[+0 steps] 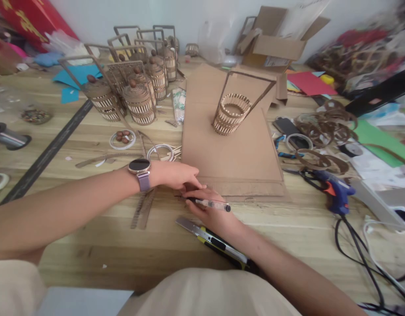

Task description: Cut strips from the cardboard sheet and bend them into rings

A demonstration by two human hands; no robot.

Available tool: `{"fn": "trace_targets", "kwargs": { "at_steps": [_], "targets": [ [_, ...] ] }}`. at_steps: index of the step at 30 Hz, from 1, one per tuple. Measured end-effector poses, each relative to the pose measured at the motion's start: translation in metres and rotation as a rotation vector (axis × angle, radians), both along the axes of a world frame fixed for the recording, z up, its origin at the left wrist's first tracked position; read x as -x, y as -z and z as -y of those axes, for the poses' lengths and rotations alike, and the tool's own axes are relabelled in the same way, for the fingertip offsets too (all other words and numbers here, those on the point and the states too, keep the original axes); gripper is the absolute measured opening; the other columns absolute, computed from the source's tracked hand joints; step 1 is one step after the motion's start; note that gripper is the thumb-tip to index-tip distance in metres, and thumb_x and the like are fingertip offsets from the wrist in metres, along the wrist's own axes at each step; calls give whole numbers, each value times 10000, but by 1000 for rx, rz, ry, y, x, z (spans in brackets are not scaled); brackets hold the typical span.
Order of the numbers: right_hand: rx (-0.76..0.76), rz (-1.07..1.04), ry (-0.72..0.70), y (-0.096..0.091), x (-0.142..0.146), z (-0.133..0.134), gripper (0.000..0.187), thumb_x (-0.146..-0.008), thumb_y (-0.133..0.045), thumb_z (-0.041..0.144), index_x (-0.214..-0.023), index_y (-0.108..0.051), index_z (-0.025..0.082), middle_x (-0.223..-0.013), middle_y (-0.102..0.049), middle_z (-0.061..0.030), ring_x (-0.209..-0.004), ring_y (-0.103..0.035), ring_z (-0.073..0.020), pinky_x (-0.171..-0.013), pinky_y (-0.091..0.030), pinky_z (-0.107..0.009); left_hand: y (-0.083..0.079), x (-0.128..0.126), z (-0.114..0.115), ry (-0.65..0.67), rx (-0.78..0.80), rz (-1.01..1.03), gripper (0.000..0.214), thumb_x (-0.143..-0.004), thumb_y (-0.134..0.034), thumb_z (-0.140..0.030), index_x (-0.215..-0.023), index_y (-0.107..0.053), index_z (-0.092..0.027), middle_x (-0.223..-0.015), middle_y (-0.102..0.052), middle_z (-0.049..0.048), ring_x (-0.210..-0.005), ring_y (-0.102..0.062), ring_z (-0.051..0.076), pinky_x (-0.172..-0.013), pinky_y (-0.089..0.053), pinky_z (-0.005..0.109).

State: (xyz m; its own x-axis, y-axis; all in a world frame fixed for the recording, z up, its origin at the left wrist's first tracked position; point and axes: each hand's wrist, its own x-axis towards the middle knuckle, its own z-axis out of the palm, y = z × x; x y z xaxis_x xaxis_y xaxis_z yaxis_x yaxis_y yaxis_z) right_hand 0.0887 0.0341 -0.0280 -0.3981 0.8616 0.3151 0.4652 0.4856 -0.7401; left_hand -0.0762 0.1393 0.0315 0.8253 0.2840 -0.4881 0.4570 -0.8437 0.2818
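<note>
Pen, just one, sits pinched in the right hand by the near left corner of the cardboard; the left hand bends beside it, its grip impossible to tell. One basket stands on the cardboard; one knife lies on the tabletop.

One pen, one cutter

Cardboard sheet is showing a matt, smooth paper face; strips are exposing rough corrugation. Pen is looking like glossy clear plastic. Knife blade is reading as smooth metal, its handle as plastic. Tabletop is showing grained wood, faint sheen. Basket is looking like rough matt wooden slats. Glue gun is reading as plastic. Watch face is looking glossy, strap matt.
</note>
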Motion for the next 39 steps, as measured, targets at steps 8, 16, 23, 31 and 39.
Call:
{"fn": "trace_targets", "kwargs": {
  "at_steps": [8, 16, 23, 31, 39],
  "targets": [
    [2, 425, 283, -47, -114, 8, 320, -970, -476, 328, -761, -686, 206, -786, -764, -60, -591, -684, -186, -554, -489, -277, 4, 3, 0, -21, -14, -12, 653, -862, -620, -112, -1445, -518, -388, -1028, -552, 26, -835, -574, 173, -673, -373, 239],
    [-247, 1130, 316, -63, -139, -42, 298, -984, -519, 362, -827, -666, 156, -787, -737, -136, -792, -684, -254, -731, -399, -341, 2, 1, 20, -59, -161, 151, 419, -923, -653, -296, -1341, -627, -311, -1086, -565, 60, -905, -579, 195, -744, -433, 261],
    [-232, 1078, 359, -32, -144, -60, 254, -975, -551, 373, -1084, -676, 182, -960, -772, -96, -900, -699, -237, -773, -411, -329, 24, -4, 44, -179, -382, 251, 243, -952, -608, -256, -1181, -682, -222, -1071, -595, 79, -954, -579, 226, -767, -480, 309],
    [-58, 854, 641, -10, -212, -21, 315, -969, -441, 354, -1052, -681, 168, -1010, -733, -152, -887, -685, -286, -731, -475, -371, 31, -10, 45, -304, -541, 270, 186, -956, -573, -195, -1093, -696, -172, -1029, -608, 89, -966, -589, 240, -809, -506, 349],
    [-53, 702, 665, 14, -210, -1, 305, -969, -394, 281, -1075, -657, 169, -1062, -742, -142, -989, -679, -271, -902, -500, -394, 41, 4, 93, -493, -608, 456, 232, -978, -553, -259, -1156, -676, -174, -1168, -645, 109, -1053, -615, 289, -891, -517, 445]
  ]
}}
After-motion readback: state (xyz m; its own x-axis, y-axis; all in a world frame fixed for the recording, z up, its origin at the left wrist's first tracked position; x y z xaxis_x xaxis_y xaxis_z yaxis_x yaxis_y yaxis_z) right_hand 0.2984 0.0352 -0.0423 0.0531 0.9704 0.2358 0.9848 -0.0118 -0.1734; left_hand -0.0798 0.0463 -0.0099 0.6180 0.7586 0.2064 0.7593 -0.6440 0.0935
